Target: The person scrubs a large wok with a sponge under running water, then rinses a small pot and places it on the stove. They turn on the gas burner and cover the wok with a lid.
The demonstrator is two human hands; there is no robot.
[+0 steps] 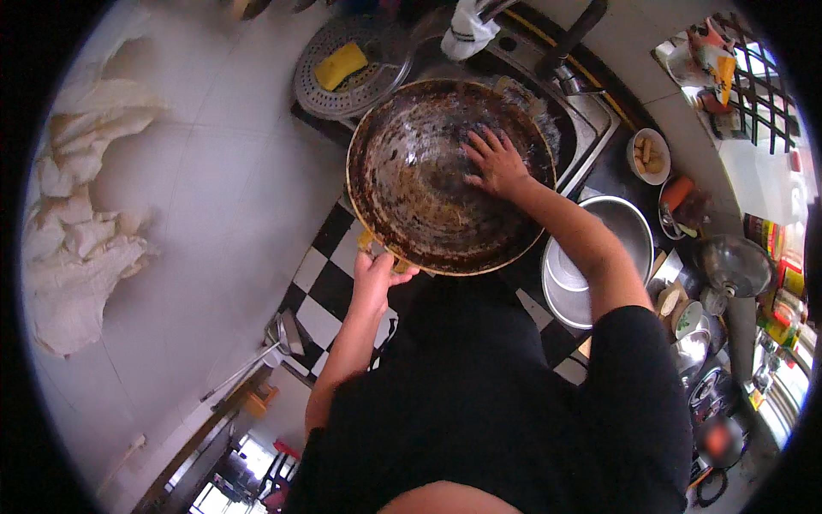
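A large round metal pan [443,212], browned and blackened inside with a wet sheen, is tilted over the edge of the sink [594,138]. My left hand [374,279] grips the pan's yellowish loop handle [366,240] at its near-left rim. Inside the pan, my right hand [498,164] lies palm down with spread fingers against the inner surface and holds nothing. Behind the pan, water or wet film glints in the sink, most of which the pan hides. A faucet spout wrapped in white cloth [470,35] hangs above the far rim.
A yellow sponge [341,67] rests on a perforated steamer tray [307,87] at the sink's left. Metal basins [632,225] stand right of the pan, under my right forearm. Food bowls [648,156] line the counter beyond. Below lies a black-and-white checkered floor [311,270].
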